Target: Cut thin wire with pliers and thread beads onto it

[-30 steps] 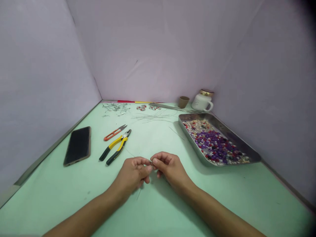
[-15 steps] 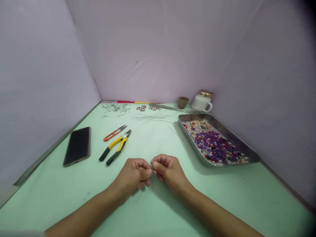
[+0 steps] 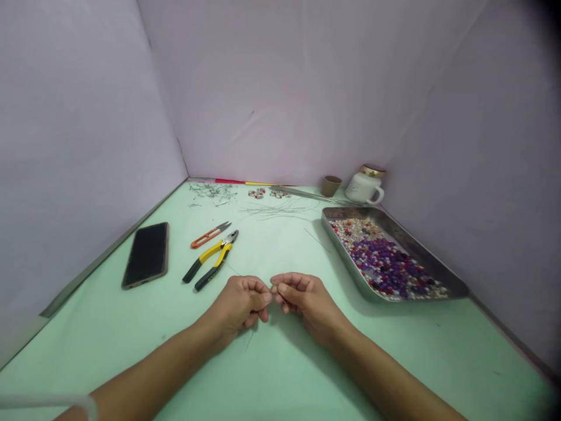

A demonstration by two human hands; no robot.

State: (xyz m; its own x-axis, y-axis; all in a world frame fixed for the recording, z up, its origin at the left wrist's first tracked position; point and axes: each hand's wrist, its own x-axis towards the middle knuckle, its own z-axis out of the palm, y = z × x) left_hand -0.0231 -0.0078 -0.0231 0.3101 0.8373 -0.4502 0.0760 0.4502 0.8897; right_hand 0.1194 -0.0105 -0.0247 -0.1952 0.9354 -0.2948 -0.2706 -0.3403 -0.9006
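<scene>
My left hand (image 3: 246, 304) is closed in a pinch on a thin wire (image 3: 250, 339). One end of the wire hangs below the palm, and another length sticks out past the knuckles toward the pliers. Close beside it, my right hand (image 3: 304, 299) pinches at the same wire, thumb against forefinger. The fingertips of both hands nearly meet, and they hide most of what lies between them. Just beyond my left hand lie yellow-and-black pliers (image 3: 214, 266), with orange thread snips (image 3: 205, 237) behind them.
A phone (image 3: 146, 255) lies at the left. On the right, a metal tray (image 3: 350, 275) holds purple, red and white beads (image 3: 388, 260). Farther back are loose wires (image 3: 280, 211), beaded pieces (image 3: 256, 193), wire scraps (image 3: 213, 191), a brown cup (image 3: 331, 186) and a lidded white mug (image 3: 363, 187).
The whole view has shifted slightly, so the table's things appear a little farther right. My fingertips have drawn slightly apart, and both hands keep their pinch.
</scene>
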